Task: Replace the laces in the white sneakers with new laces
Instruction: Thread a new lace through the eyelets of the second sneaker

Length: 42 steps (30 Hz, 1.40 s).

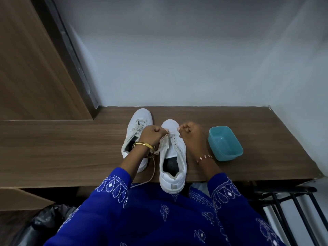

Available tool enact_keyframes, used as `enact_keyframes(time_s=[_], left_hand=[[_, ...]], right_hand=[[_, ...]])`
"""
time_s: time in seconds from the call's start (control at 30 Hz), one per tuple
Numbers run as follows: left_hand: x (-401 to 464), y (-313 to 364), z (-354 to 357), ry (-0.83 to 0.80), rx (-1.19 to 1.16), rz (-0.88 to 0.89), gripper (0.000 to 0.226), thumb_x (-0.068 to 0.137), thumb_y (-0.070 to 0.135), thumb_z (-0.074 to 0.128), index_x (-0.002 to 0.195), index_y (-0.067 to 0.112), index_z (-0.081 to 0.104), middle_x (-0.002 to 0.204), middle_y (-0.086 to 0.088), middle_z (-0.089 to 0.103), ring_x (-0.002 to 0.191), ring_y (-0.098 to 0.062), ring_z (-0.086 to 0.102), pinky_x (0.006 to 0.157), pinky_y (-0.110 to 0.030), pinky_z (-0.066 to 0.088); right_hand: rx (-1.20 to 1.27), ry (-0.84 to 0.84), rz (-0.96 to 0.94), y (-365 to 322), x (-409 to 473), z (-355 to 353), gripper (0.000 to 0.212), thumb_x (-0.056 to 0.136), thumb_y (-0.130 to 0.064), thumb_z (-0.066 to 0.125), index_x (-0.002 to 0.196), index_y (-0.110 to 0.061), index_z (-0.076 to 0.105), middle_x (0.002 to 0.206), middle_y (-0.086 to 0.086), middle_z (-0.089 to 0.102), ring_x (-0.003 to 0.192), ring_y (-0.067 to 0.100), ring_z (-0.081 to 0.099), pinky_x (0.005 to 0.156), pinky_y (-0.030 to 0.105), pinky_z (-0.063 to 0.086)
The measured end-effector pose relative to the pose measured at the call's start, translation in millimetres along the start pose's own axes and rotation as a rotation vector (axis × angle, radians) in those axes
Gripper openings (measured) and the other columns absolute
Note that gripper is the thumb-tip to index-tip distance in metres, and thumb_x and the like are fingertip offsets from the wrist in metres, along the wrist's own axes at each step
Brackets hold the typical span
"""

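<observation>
While two white leather sneakers (173, 153) are sitting on the brown wooden shelf (71, 148), the left hand (152, 134) is pinching the off-white lace (159, 150) over the nearer shoe, and the right hand (190, 134) is curling beside the teal plastic tub (225, 143), its hold unclear.

Wooden counter (71, 153): two white sneakers (173, 157) mid-counter, one heel overhanging front edge; teal tub (225, 143) toward right end.

I see 2 deep-blue sleeves (113, 190) with white embroidered cuffs, a gold bangle (143, 145) on the left wrist, and a thin beaded bracelet (204, 158) on the right.
</observation>
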<state>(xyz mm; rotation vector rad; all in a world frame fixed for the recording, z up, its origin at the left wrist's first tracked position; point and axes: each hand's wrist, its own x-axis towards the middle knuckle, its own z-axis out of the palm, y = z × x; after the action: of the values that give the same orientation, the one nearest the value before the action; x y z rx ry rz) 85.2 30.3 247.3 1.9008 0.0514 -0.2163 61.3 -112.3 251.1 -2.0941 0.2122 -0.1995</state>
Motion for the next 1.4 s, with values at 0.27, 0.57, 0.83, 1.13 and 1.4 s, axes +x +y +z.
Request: enact_keyframes(time_s=[0.27,0.57,0.83,1.13,1.4], left_hand=[[6.1,-17.2,3.9,-0.011,0.252,-0.063,0.016,0.084,-0.006,0.051,0.087,-0.001,0.066,0.110,-0.012,0.067,0.103,-0.023,0.059,0.085,-0.022,0.041],[4.8,-25.1,13.3,0.073,0.479,0.010,0.015,0.084,0.012,0.061,0.073,0.005,0.069,0.076,-0.013,0.064,0.076,-0.024,0.059,0.067,-0.026,0.040],[7.6,-17.2,24.0,0.132,0.460,0.051,0.016,0.085,0.013,0.059,0.078,0.002,0.069,0.088,-0.015,0.068,0.086,-0.029,0.062,0.071,-0.029,0.044],[21.2,-11.6,33.7,0.026,0.648,0.075,0.023,0.086,0.020,0.056,0.081,0.003,0.071,0.086,-0.014,0.068,0.083,-0.029,0.063,0.067,-0.031,0.046],[20.0,-25.9,17.0,-0.141,0.505,0.246,0.019,0.079,0.017,0.061,0.076,0.001,0.070,0.078,-0.013,0.069,0.077,-0.026,0.063,0.075,-0.032,0.048]], right_hand=[[-0.382,-0.224,-0.015,29.4,-14.4,25.7,0.036,0.085,-0.026,0.063,0.115,-0.008,0.059,0.111,0.010,0.061,0.102,0.024,0.058,0.082,0.031,0.046],[-0.324,-0.162,-0.026,40.5,-16.6,23.1,0.024,0.090,-0.013,0.053,0.110,-0.004,0.063,0.105,0.011,0.068,0.096,0.024,0.062,0.079,0.028,0.045],[-0.269,-0.179,-0.009,50.9,-11.7,16.3,0.023,0.090,-0.010,0.053,0.108,-0.002,0.065,0.105,0.013,0.068,0.097,0.026,0.060,0.068,0.018,0.032],[-0.278,-0.167,-0.027,59.3,-9.5,19.6,0.022,0.090,-0.009,0.052,0.107,-0.003,0.065,0.104,0.013,0.067,0.096,0.025,0.060,0.066,0.018,0.029],[-0.119,-0.103,0.121,68.9,-5.4,20.9,0.016,0.087,-0.007,0.055,0.097,-0.002,0.067,0.087,0.011,0.066,0.078,0.016,0.053,0.067,0.023,0.033]])
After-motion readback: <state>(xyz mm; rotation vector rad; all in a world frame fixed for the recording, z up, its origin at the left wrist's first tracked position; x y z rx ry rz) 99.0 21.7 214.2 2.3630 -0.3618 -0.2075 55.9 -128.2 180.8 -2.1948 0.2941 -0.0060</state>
